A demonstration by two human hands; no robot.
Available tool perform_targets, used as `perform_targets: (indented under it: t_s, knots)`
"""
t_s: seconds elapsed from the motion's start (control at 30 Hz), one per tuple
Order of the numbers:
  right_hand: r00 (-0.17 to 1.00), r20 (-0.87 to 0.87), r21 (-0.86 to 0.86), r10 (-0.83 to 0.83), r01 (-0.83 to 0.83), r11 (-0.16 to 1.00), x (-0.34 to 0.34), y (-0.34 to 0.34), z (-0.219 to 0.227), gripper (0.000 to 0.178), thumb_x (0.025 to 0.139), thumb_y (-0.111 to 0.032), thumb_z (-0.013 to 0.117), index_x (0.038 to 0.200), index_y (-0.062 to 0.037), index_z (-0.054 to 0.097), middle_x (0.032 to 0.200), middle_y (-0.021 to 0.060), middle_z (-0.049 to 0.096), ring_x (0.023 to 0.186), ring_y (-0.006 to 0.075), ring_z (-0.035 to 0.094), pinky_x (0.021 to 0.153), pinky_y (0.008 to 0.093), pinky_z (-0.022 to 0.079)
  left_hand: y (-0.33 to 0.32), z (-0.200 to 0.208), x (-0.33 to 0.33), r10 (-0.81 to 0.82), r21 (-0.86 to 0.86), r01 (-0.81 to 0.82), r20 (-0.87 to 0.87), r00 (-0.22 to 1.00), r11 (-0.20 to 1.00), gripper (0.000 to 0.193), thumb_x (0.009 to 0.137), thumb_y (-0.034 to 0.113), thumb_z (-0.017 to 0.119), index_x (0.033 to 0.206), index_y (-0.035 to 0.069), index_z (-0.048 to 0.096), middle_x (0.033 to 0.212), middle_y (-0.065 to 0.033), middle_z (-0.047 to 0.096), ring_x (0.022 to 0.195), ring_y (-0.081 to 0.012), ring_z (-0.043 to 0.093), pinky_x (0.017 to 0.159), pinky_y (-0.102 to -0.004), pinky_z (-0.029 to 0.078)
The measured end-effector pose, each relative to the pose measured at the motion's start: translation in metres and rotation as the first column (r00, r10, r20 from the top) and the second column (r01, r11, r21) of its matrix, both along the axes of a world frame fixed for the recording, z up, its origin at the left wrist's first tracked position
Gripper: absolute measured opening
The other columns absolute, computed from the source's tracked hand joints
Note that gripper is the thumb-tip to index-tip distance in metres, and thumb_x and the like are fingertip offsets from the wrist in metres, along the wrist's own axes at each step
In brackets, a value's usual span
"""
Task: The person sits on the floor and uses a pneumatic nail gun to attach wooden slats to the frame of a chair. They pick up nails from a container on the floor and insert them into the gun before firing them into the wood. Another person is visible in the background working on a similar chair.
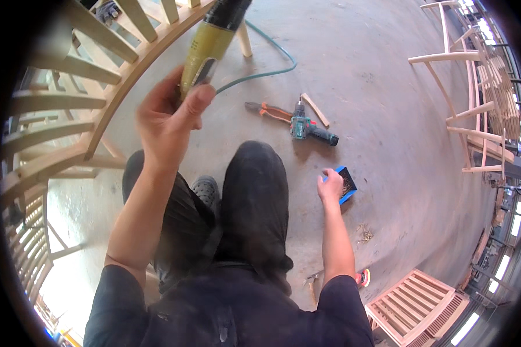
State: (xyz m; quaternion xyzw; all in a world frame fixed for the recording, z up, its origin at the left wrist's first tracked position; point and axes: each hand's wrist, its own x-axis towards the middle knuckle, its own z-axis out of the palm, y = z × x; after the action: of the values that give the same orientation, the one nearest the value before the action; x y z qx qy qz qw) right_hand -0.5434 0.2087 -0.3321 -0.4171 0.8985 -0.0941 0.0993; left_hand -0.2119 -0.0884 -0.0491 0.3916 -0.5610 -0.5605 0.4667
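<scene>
On floor by my knees, I see right hand (330, 186) reaching down, fingers dipped into small blue box (347, 185) of dark bits; whether they pinch anything, I cannot tell. Left hand (167, 118) raised, fingers and thumb wrapped tight round yellow-green power tool (209, 45), green hose (270, 55) trailing from it. Beyond knees on concrete floor (388, 104): orange-handled pliers (267, 110), green cordless drill (308, 128), wood stick (315, 110). Curved wooden frame (87, 87) at left, touching tool's upper end. Wooden chairs (474, 98) far right.

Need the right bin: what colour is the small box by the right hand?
Blue box, dark contents; head view.
</scene>
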Motion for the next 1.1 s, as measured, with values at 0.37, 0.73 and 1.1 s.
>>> perform_targets:
  t_s: [0.37, 0.73, 1.1]
  knots:
    - [0.357, 0.806, -0.59, 0.473, 0.414, 0.693, 0.115, -0.265, 0.256, 0.051, 0.095, -0.034, 0.078, 0.121, 0.007, 0.063, 0.108, 0.0074, 0.07, 0.1, 0.0142, 0.066, 0.086, 0.0286, 0.054, -0.042, -0.045, -0.104, -0.03, -0.171, 0.019, -0.064, 0.997, 0.985, 0.069, 0.079, 0.006, 0.086, 0.142, 0.005, 0.056, 0.095, -0.0103, 0.066, 0.083, -0.0153, 0.066, 0.073, -0.0279, 0.055]
    - [0.567, 0.811, -0.509, 0.147, 0.559, 0.654, 0.047, -0.236, 0.369, 0.043, 0.086, -0.013, 0.082, 0.113, 0.0078, 0.056, 0.093, 0.0103, 0.069, 0.074, 0.0133, 0.069, 0.066, 0.0261, 0.056, -0.054, -0.007, -0.154, -0.57, -0.234, 0.523, -0.255, 0.781, 0.82, 0.069, 0.092, 0.016, 0.067, 0.153, 0.0, 0.04, 0.114, -0.0158, 0.072, 0.105, -0.0222, 0.069, 0.096, -0.0357, 0.05]
    - [0.698, 0.715, -0.417, 0.047, 0.371, 0.83, 0.079, -0.216, 0.382, 0.042, 0.086, -0.024, 0.086, 0.104, 0.0037, 0.06, 0.085, 0.0096, 0.071, 0.07, 0.0137, 0.066, 0.063, 0.0298, 0.054, -0.106, 0.09, -0.215, -0.463, 0.22, 0.826, -0.74, 0.489, 0.519, 0.07, 0.104, 0.068, 0.041, 0.12, 0.001, 0.053, 0.079, -0.0058, 0.062, 0.073, -0.0213, 0.065, 0.074, -0.0375, 0.055]
